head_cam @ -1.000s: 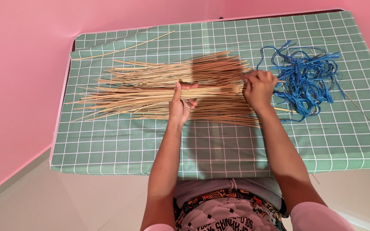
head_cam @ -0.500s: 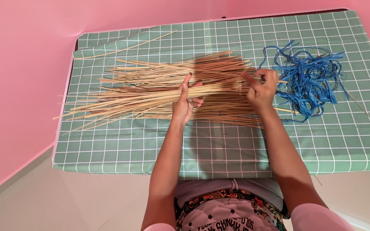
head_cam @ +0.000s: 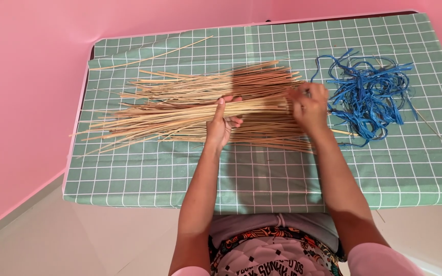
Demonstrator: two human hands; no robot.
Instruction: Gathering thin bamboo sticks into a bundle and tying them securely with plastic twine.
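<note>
Pink walls close in behind and to the left of a table (head_cam: pixel 262 189) that is covered with a green cloth printed in a white grid, and all the work is laid out on it within arm's reach.

A wide heap of thin straw-coloured sticks (head_cam: pixel 180 87) is spread under and beyond both hands, the sticks lying roughly parallel, so that a handful can be lifted off without untangling. From this heap a narrow bundle of sticks (head_cam: pixel 254 106) is raised slightly and held across the body. The left hand (head_cam: pixel 221 122) is curled around the bundle near its middle, thumb over the top and fingers (head_cam: pixel 234 121) underneath, closed enough to keep the sticks together; the loose ends fan out past it to the left. The right hand (head_cam: pixel 310 107) is closed at the bundle's other end, where the tips are gathered flush, apparently to keep them even; whether anything else is pinched in it cannot be told.

Just right of the right hand a tangle of blue cord strips (head_cam: pixel 369 94) is left on the cloth, near enough to be picked up without the bundle being released. A single long stick (head_cam: pixel 152 56) lies apart, beyond the left hand, near the far edge of the table.
</note>
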